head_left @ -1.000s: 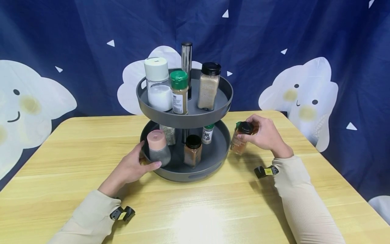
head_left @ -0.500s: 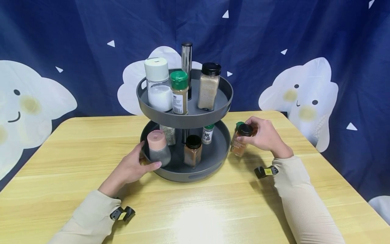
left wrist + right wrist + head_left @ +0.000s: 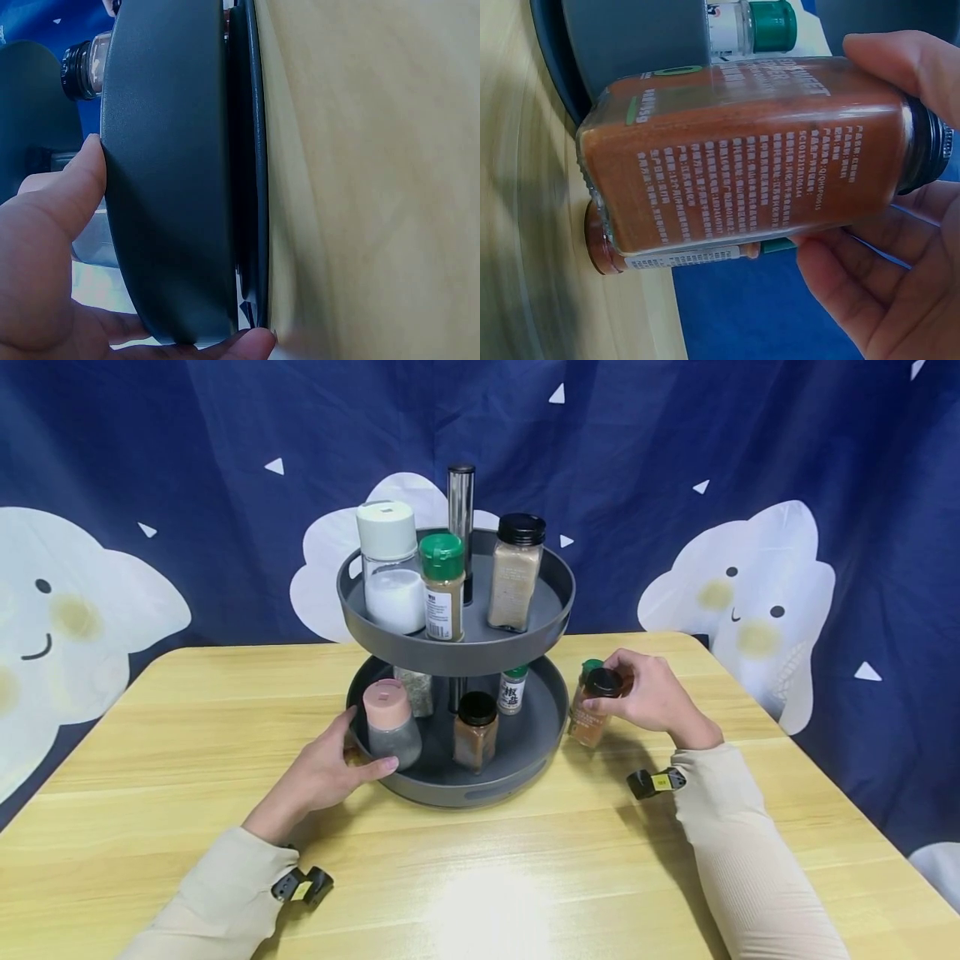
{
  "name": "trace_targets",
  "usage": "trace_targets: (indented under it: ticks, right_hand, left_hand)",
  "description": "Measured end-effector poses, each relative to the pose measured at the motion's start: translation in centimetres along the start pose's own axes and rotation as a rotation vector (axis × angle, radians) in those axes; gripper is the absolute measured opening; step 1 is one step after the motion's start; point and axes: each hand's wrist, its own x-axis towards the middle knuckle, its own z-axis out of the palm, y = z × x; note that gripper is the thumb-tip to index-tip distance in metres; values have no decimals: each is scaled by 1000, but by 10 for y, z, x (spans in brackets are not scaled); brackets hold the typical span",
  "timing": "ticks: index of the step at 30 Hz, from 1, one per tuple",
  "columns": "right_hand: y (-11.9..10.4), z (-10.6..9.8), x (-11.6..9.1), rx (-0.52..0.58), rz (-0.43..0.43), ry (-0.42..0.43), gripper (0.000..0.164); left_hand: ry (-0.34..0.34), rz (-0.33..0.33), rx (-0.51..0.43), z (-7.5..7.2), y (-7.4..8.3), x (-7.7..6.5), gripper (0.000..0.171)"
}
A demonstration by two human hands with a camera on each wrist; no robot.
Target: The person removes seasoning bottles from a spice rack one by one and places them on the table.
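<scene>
I am watching the right hand [image 3: 648,693] pinching a square glass jar [image 3: 742,157] of reddish-brown powder, its thumb lying on one side near the black lid and its fingers on the other. The jar is leaning slightly, just left of that hand and right of the lower tray [image 3: 435,793] (whether its base is touching the surface [image 3: 487,877], I am failing to tell from here). Just beyond the jar from that hand, a green-capped bottle [image 3: 591,667] is standing, partly hidden. Over on the other side, I am seeing the left hand [image 3: 322,770] gripping the lower tray, thumb at the rim and fingers reaching round beneath. Just right of it, inside the tray, a pink-capped bottle [image 3: 393,739] is standing; further right, a small black-lidded jar [image 3: 476,745] is sitting, with a small green-capped shaker [image 3: 512,693] beyond it. A jar of dried herbs [image 3: 414,692] is showing behind the pink cap. Above and between the hands, the upper tray [image 3: 457,656] is carrying a white-capped jar [image 3: 392,597], a green-topped spice bottle [image 3: 442,597] and a black-lidded jar of pale powder [image 3: 514,581].
</scene>
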Motion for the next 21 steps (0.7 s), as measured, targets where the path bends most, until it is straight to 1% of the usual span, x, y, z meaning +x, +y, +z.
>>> trace_targets:
  ticks: [21]
  right_hand:
    - [1,0,0,-28,-4,-91,39]
  left_hand:
    - [0,-3,6,0,0,0,104]
